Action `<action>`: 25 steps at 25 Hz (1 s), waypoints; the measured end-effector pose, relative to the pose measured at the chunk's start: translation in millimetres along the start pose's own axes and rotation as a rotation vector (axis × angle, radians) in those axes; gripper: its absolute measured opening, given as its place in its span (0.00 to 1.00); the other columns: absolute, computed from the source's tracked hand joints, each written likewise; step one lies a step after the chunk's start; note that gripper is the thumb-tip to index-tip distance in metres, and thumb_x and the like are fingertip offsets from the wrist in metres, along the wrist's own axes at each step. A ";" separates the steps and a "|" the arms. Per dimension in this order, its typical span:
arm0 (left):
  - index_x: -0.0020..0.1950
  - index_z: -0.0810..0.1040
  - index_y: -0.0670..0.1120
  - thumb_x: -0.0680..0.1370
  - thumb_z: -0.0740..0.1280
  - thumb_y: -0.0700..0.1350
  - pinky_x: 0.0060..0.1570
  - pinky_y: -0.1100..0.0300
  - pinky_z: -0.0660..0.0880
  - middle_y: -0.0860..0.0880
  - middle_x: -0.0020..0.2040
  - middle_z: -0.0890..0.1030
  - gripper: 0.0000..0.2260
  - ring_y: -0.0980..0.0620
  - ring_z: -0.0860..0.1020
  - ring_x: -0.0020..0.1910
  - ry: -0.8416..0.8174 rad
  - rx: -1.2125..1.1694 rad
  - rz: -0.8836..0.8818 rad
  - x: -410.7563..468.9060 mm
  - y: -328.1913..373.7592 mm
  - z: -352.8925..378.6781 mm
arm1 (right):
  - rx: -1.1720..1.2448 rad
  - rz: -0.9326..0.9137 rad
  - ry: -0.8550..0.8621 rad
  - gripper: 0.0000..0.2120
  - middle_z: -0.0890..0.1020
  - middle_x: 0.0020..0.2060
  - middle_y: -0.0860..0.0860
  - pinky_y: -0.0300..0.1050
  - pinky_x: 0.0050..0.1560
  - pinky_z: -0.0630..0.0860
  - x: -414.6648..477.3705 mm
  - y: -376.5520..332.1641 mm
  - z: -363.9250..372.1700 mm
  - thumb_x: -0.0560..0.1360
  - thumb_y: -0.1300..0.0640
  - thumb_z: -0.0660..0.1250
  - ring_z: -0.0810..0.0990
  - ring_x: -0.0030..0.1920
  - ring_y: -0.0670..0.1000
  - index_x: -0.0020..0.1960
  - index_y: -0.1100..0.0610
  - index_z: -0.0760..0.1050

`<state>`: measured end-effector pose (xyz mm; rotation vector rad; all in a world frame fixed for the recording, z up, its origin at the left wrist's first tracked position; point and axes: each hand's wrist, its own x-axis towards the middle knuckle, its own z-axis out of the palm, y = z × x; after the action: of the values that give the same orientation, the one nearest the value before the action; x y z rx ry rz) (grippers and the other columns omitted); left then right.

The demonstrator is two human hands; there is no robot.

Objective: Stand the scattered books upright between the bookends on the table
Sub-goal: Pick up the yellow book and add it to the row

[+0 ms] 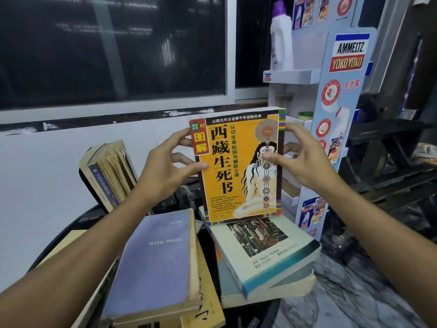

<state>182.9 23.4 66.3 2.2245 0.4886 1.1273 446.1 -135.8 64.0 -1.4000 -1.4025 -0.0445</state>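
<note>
- Well off to the left of the grip, a worn book stands leaning with its pages fanned against a dark bookend; I cannot pick out the second bookend from here
- Below and left of the grip, a purple book lies flat on a heap of others on the dark table
- The left hand pinches the left edge of the orange book, thumb on the cover, fingers behind it
- The orange book hangs between the two hands, cover facing the person, long axis already vertical; its bottom edge sits right at a pale book lying flat beneath the grip; whether they touch I cannot tell
- To my eye the coming move is a sideways carry, since the gap beside the leaning book lies leftward of the grip; the left hand is the nearer one to lead it
- The right hand pinches the right edge, thumb across the cover, fingers curled round the back
- Just right of the grip stands a display rack
</note>
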 end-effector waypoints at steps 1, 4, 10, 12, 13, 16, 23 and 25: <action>0.77 0.67 0.51 0.72 0.77 0.46 0.47 0.65 0.79 0.57 0.59 0.79 0.36 0.57 0.85 0.43 0.005 0.017 0.011 -0.6 -0.4 0.1 | -0.008 -0.004 0.007 0.28 0.75 0.61 0.37 0.33 0.40 0.74 0.2 1.2 1.3 0.72 0.52 0.77 0.79 0.42 0.54 0.68 0.45 0.72; 0.77 0.67 0.52 0.71 0.77 0.47 0.49 0.61 0.80 0.55 0.59 0.80 0.36 0.56 0.85 0.45 0.001 0.023 0.028 -1.5 -3.8 -0.9 | -0.026 -0.002 0.023 0.31 0.77 0.63 0.42 0.44 0.47 0.81 -1.1 7.7 5.6 0.71 0.50 0.78 0.82 0.46 0.51 0.70 0.47 0.72; 0.75 0.69 0.56 0.71 0.74 0.55 0.50 0.51 0.83 0.56 0.59 0.83 0.33 0.54 0.82 0.57 -0.190 -0.045 -0.025 0.6 -8.4 1.2 | -0.110 0.022 0.056 0.29 0.78 0.61 0.42 0.47 0.52 0.81 -5.2 13.8 10.1 0.70 0.43 0.76 0.80 0.53 0.43 0.68 0.44 0.71; 0.72 0.71 0.57 0.72 0.74 0.55 0.54 0.46 0.82 0.57 0.62 0.82 0.29 0.52 0.80 0.60 -0.261 -0.046 -0.047 1.2 -11.0 1.3 | -0.149 0.060 0.121 0.31 0.73 0.60 0.45 0.40 0.52 0.79 -4.5 14.8 15.3 0.69 0.43 0.77 0.77 0.53 0.42 0.68 0.46 0.69; 0.72 0.71 0.57 0.72 0.74 0.55 0.55 0.44 0.82 0.57 0.64 0.81 0.29 0.51 0.80 0.61 -0.271 -0.054 -0.055 1.4 -12.1 1.5 | -0.176 0.082 0.185 0.32 0.71 0.58 0.46 0.34 0.51 0.76 -4.2 15.2 18.4 0.68 0.44 0.78 0.75 0.51 0.42 0.67 0.49 0.68; 0.73 0.71 0.58 0.74 0.74 0.52 0.58 0.43 0.80 0.56 0.63 0.82 0.28 0.50 0.80 0.60 -0.263 -0.072 -0.063 0.3 -14.7 1.4 | -0.279 0.053 0.319 0.27 0.68 0.54 0.48 0.28 0.47 0.70 -6.2 9.9 31.6 0.69 0.47 0.79 0.69 0.47 0.44 0.58 0.55 0.69; 0.74 0.70 0.54 0.76 0.75 0.43 0.53 0.51 0.83 0.54 0.64 0.81 0.28 0.50 0.79 0.64 -0.321 -0.195 -0.044 -13.6 -7.2 9.0 | -0.178 0.032 0.143 0.34 0.68 0.62 0.46 0.43 0.63 0.75 -16.4 -31.0 65.5 0.69 0.35 0.75 0.71 0.64 0.44 0.67 0.51 0.70; 0.75 0.69 0.53 0.76 0.75 0.43 0.52 0.49 0.83 0.53 0.66 0.80 0.30 0.49 0.80 0.64 -0.348 -0.209 -0.015 -18.9 -2.9 10.7 | -0.149 0.045 0.071 0.43 0.66 0.65 0.45 0.42 0.65 0.73 -18.5 -46.2 69.8 0.65 0.29 0.73 0.69 0.67 0.42 0.72 0.50 0.66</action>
<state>180.6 11.5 48.0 2.1652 0.2287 0.7232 363.6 -115.5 52.7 -1.5375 -1.3304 -0.1711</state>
